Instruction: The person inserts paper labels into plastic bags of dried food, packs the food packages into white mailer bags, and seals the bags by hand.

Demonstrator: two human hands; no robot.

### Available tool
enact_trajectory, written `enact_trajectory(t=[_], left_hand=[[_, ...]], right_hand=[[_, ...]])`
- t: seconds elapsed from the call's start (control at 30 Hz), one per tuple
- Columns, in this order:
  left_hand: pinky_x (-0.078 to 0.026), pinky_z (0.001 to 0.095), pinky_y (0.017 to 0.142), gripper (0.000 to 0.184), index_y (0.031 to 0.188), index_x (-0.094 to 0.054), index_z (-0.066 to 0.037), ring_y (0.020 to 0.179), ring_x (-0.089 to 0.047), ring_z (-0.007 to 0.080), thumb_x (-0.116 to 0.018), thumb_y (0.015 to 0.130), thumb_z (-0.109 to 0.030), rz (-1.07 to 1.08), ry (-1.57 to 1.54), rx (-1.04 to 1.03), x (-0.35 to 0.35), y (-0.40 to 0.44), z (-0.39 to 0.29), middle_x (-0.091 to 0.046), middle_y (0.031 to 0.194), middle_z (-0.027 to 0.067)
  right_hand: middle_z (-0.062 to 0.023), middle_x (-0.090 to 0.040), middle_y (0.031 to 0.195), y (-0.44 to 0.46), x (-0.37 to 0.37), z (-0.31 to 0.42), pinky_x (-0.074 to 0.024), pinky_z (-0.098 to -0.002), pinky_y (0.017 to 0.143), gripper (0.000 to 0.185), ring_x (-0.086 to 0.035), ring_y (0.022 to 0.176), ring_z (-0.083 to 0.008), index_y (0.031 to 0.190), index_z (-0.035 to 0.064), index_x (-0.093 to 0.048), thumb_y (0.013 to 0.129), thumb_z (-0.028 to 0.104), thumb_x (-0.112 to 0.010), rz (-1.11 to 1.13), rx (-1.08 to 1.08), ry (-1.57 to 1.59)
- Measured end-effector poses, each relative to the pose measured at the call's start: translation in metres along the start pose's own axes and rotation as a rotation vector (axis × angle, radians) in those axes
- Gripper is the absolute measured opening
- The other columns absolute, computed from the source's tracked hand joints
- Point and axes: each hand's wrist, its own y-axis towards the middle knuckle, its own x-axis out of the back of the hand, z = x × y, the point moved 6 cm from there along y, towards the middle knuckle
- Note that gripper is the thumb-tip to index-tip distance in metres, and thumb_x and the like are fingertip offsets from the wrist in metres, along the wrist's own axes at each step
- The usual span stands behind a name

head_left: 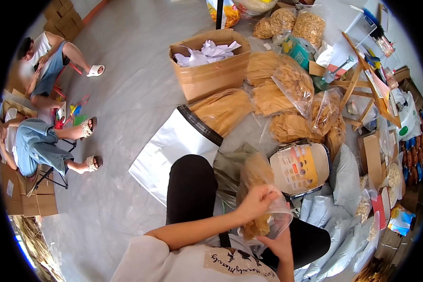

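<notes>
A clear plastic bag (257, 170) with tan-brown dried pieces in it is held over my lap, between my knees. My left hand (257, 205) crosses in front of it, closed with fingers pinched at the bag's edge. Lower on the right, my right hand (278, 241) grips the bag's loose clear end, its thumb against the plastic. Part of the bag is hidden behind my left hand. Nearest in front are an olive-grey bag (228, 170) and an opened carton (298, 167) with an orange label.
A white mailing bag (162, 145) lies by my left knee, touching bundles of tan strips (225, 108). Beyond stands a cardboard box (211, 77) with white paper. Filled bags (293, 84) and grey mailers (333, 235) crowd the right. Two seated people (40, 145) are at left.
</notes>
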Motion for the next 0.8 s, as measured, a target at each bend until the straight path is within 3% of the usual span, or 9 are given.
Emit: enact_trajectory(t=[0.03,0.07,0.17,0.2,0.23,0.3,0.4,0.57,0.8], left_hand=[[-0.043,0.0215,0.067,0.016,0.093,-0.058,0.002,0.073,-0.051,0.0058,-0.051,0.087,-0.011,0.038,-0.052,0.011,-0.005,-0.002,-0.007,-0.058,0.076,-0.0002],[-0.043,0.0215,0.068,0.016,0.095,-0.057,0.002,0.073,-0.051,0.0061,-0.052,0.087,-0.011,0.076,-0.102,0.02,-0.007,-0.002,-0.011,-0.059,0.076,-0.0002],[-0.048,0.0232,0.067,0.019,0.1,-0.057,0.003,0.073,-0.059,0.0112,-0.053,0.086,-0.009,0.287,0.144,-0.17,0.034,-0.005,-0.095,-0.064,0.08,0.0062],[-0.049,0.024,0.064,0.018,0.1,-0.059,0.001,0.07,-0.062,0.0135,-0.053,0.085,-0.006,0.195,0.283,-0.228,0.07,0.006,-0.113,-0.065,0.077,0.0094],[-0.047,0.0231,0.055,0.014,0.094,-0.061,-0.001,0.061,-0.061,0.0129,-0.054,0.084,-0.007,-0.017,-0.055,0.057,0.115,0.023,-0.098,-0.064,0.072,0.0088],[-0.037,0.0209,0.042,0.016,0.081,-0.062,-0.004,0.051,-0.058,0.0114,-0.056,0.082,-0.018,-0.43,0.247,-0.052,0.226,0.065,-0.079,-0.062,0.066,0.0069],[-0.042,0.0262,0.034,0.029,0.076,-0.058,0.002,0.046,-0.059,0.0199,-0.059,0.079,-0.027,-0.75,0.146,0.225,0.355,0.103,0.092,-0.058,0.063,0.0096],[-0.051,0.0381,0.039,0.05,0.103,-0.042,0.011,0.052,-0.061,0.0372,-0.054,0.081,-0.032,-1.091,0.123,0.725,0.343,0.101,0.176,-0.056,0.098,0.0285],[-0.052,0.0368,0.041,0.047,0.098,-0.044,0.011,0.052,-0.061,0.0351,-0.053,0.08,-0.031,-1.08,0.387,0.693,0.339,0.104,0.176,-0.059,0.089,0.0253]], right_hand=[[-0.0183,-0.027,0.138,0.002,0.0,-0.017,-0.0297,-0.0337,0.099,0.086,-0.036,0.122,-0.03,0.136,-0.0015,-0.016,0.068,0.01,-0.068,-0.08,-0.129,-0.271],[-0.0242,-0.043,0.125,0.001,0.007,-0.042,-0.0388,-0.0328,0.09,0.066,-0.048,0.111,-0.033,0.131,-0.0012,-0.03,0.072,0.002,-0.06,-0.216,-0.085,-0.576],[-0.0237,-0.059,0.097,0.013,0.019,-0.05,-0.0462,-0.0319,0.075,0.043,-0.06,0.091,-0.034,0.117,-0.0001,-0.049,0.075,-0.008,-0.046,-0.301,-0.12,-0.598],[-0.0221,-0.062,0.09,0.019,0.02,-0.027,-0.0474,-0.0313,0.071,0.04,-0.062,0.086,-0.0331,0.112,0.0001,-0.053,0.075,-0.01,-0.042,-0.363,-0.007,-0.66],[-0.0215,-0.062,0.092,0.023,0.024,-0.025,-0.0467,-0.0314,0.075,0.039,-0.062,0.089,-0.0315,0.109,-0.002,-0.055,0.074,-0.012,-0.04,-0.368,-0.047,-0.569],[-0.0202,-0.063,0.09,0.029,0.029,-0.026,-0.0458,-0.0295,0.076,0.033,-0.062,0.087,-0.0263,0.106,-0.006,-0.055,0.077,-0.011,-0.04,-0.374,-0.066,-0.575],[-0.0201,-0.063,0.093,0.036,0.029,-0.029,-0.0457,-0.0302,0.079,0.037,-0.062,0.09,-0.0263,0.103,-0.0043,-0.058,0.073,-0.013,-0.039,-0.405,-0.13,-0.525],[-0.0159,-0.064,0.089,0.036,0.02,-0.04,-0.0462,-0.0293,0.078,0.027,-0.061,0.087,-0.0196,0.101,-0.0114,-0.055,0.08,-0.012,-0.039,-0.41,-0.13,-0.448],[-0.0147,-0.065,0.087,0.044,0.005,-0.038,-0.0458,-0.0269,0.075,0.033,-0.062,0.083,-0.0175,0.1,-0.0065,-0.058,0.076,-0.015,-0.038,-0.375,-0.189,-0.461]])
